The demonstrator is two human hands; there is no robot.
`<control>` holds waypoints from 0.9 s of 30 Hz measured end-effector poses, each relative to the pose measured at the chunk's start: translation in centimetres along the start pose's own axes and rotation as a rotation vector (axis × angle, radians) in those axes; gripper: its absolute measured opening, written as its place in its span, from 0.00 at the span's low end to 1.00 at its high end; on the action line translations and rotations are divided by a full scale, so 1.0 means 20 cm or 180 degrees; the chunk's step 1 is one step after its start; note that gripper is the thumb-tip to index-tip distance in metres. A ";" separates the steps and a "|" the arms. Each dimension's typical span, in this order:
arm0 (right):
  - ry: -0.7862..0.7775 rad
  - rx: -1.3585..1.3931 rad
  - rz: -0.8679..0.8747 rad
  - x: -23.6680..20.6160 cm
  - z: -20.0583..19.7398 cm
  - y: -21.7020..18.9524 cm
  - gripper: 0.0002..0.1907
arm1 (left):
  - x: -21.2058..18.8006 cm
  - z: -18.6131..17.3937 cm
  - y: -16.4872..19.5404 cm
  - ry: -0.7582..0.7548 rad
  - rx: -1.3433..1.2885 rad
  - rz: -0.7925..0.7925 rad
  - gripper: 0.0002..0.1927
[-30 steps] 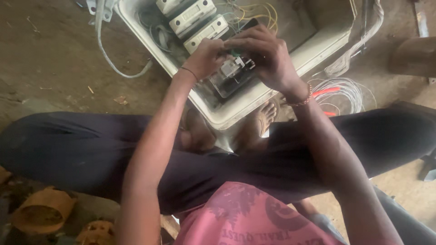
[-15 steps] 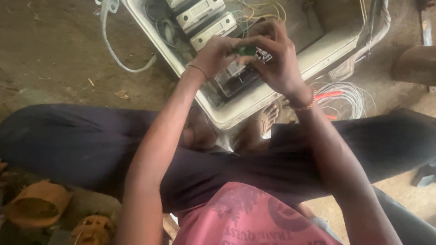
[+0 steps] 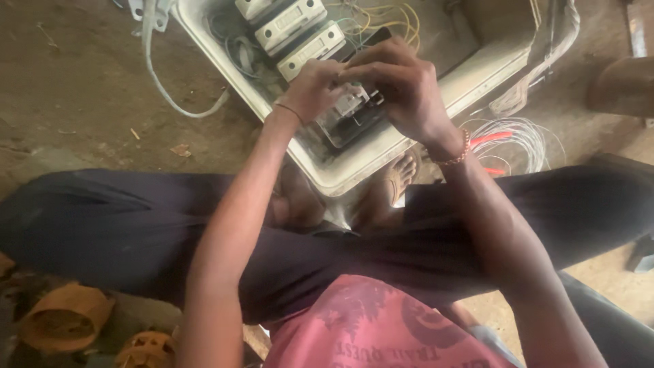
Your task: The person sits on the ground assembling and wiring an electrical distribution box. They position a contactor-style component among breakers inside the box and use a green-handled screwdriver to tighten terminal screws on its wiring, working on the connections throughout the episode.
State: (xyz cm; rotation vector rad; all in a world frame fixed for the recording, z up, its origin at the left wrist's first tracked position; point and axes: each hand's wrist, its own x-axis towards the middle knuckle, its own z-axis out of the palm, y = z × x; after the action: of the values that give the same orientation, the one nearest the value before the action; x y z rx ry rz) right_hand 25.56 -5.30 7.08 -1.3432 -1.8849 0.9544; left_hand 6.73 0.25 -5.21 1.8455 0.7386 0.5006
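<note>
I sit cross-legged on the ground with a white electrical box in front of my feet. My left hand and my right hand meet over a dark module in the box's near corner. The fingertips of both hands pinch a small grey part on top of that module. My fingers hide most of the part. Two white modules sit side by side farther back in the box, with yellow wires behind them.
A white cable trails from the box's left corner across the dirt floor. To the right of the box lies a coil of white and red wires. Orange-brown objects lie at the lower left, and a brown object is at the right edge.
Both hands have stayed on the dark module with small finger movements. A green bit seen between the fingertips half a second ago is now covered.
</note>
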 end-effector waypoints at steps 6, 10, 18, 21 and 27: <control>0.0012 -0.0058 -0.0537 -0.04 -0.04 -0.04 0.14 | 0.00 0.02 0.03 0.0092 0.0355 0.0349 0.10; 0.0312 -0.0105 -0.0091 -0.03 -0.06 -0.04 0.12 | 0.03 0.02 0.03 -0.0076 0.0195 -0.0220 0.09; 0.0503 -0.0387 0.0137 -0.01 -0.12 0.04 0.13 | 0.09 0.07 -0.06 0.0078 0.0058 0.0044 0.16; 0.0187 -0.0166 -0.0357 0.00 -0.15 0.05 0.21 | 0.08 0.07 -0.09 0.0026 0.0181 -0.0064 0.12; 0.0156 0.0034 -0.0040 0.04 -0.12 0.01 0.21 | 0.06 0.04 -0.12 0.0093 -0.0007 -0.0134 0.11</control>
State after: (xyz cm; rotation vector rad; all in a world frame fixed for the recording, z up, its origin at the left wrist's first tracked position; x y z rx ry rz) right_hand 27.35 -4.09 8.27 -1.3351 -1.8468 0.9159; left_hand 7.51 1.10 -7.77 1.8203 0.7947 0.5017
